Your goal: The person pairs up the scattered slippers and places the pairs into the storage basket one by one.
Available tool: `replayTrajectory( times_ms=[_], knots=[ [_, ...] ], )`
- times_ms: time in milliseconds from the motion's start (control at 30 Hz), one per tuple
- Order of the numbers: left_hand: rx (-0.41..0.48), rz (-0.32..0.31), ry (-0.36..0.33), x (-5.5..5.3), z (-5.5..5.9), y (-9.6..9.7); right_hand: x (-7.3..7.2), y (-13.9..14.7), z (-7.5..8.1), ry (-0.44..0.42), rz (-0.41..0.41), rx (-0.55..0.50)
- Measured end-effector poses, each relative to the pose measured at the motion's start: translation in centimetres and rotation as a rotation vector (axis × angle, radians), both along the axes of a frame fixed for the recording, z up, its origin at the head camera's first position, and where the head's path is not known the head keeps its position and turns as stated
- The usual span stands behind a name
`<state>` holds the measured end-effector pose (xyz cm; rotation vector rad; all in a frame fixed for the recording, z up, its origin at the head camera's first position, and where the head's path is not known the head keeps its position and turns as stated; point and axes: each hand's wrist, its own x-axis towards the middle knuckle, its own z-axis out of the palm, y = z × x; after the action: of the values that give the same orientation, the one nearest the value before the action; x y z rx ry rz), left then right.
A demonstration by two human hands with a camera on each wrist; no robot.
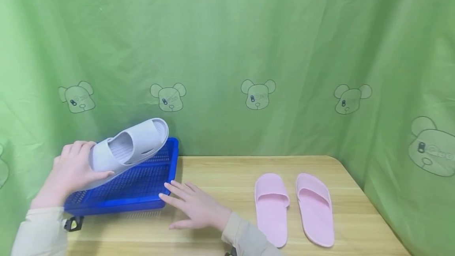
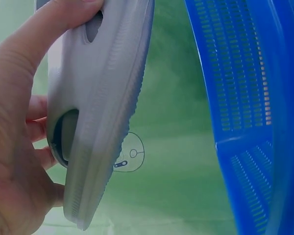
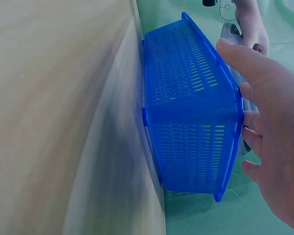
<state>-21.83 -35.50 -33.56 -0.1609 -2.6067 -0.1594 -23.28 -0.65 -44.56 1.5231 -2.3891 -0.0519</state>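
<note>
In the head view my left hand (image 1: 72,169) grips a light grey slipper (image 1: 145,137) by its heel end, thumb along the near side. Tilted, the slipper has its open toe up and to the right, over a blue plastic basket (image 1: 117,207). The left wrist view shows the slipper's side and ridged sole (image 2: 105,117) close up. My right hand (image 1: 199,208) holds nothing, its fingers spread by the basket's front right corner. Whether the fingertips touch the rim (image 3: 241,115) I cannot tell.
Two pink slippers (image 1: 271,208) lie side by side on the right of the wooden table (image 1: 220,169), toes toward the back. A green curtain (image 1: 220,50) with bear prints hangs behind the table and along its sides.
</note>
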Motion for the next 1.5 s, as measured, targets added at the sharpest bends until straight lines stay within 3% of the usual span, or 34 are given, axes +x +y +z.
replayTrajectory(
  times_ms=[467, 867, 1267, 1500],
  knots=[
    [-0.089, -0.053, 0.006, 0.3, 0.3, -0.9, -1.3, -1.6, 0.0, 0.01, 0.06, 0.021],
    [-0.172, -0.08, -0.049, -0.1, 0.8, -1.9, -1.7, -2.4, 0.0, 0.04, 0.085, 0.038],
    [-0.282, -0.149, -0.016, -1.4, 0.7, -2.2, -1.9, -2.8, 0.0, 0.045, 0.084, 0.044],
    [-0.332, -0.158, -0.081, -2.2, 0.9, -1.8, -2.0, -2.7, -0.1, 0.042, 0.094, 0.041]
  ],
)
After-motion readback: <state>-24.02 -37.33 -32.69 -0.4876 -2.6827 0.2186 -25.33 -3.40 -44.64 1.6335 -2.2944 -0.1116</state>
